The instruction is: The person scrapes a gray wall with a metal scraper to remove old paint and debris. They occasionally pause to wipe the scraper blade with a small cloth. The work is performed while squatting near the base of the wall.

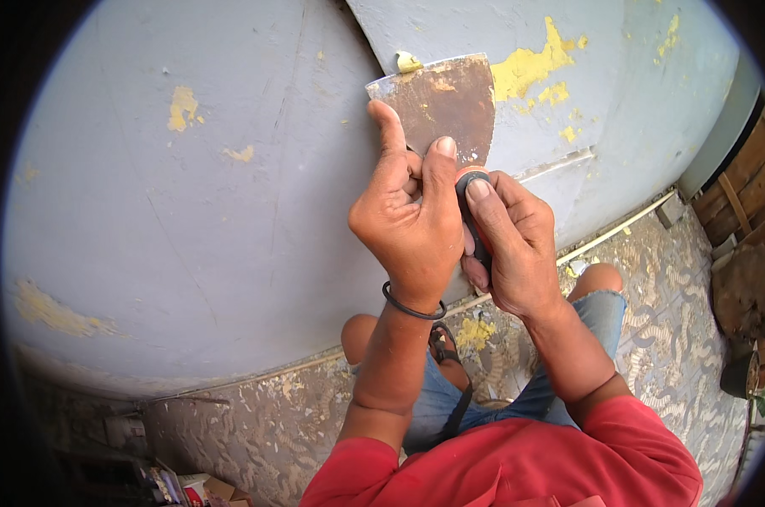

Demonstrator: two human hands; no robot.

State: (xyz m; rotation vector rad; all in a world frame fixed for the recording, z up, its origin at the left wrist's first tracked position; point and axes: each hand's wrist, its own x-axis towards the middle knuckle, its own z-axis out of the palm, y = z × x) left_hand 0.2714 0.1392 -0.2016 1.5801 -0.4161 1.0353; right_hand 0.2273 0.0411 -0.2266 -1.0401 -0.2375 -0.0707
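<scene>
My right hand (515, 241) is closed around the dark and red handle of a wide paint scraper (449, 101), its thumb on top near the blade. My left hand (414, 203) holds the rusty, stained blade by its lower left part, thumb on the face and index finger stretched up along the left side. The blade's top edge lies against or close over a grey painted wall (262, 158); which, I cannot tell. A curled flake of paint (409, 62) sits at that edge. Right of the blade is a bared yellow patch (534, 66).
Paint chips (474, 333) are scattered over the patterned tile floor (661, 329) along a thin pale pipe (611, 234) at the wall's foot. Wooden boards (744, 177) and a plant pot (737, 374) stand at the right. Cardboard boxes (217, 491) lie at the lower left.
</scene>
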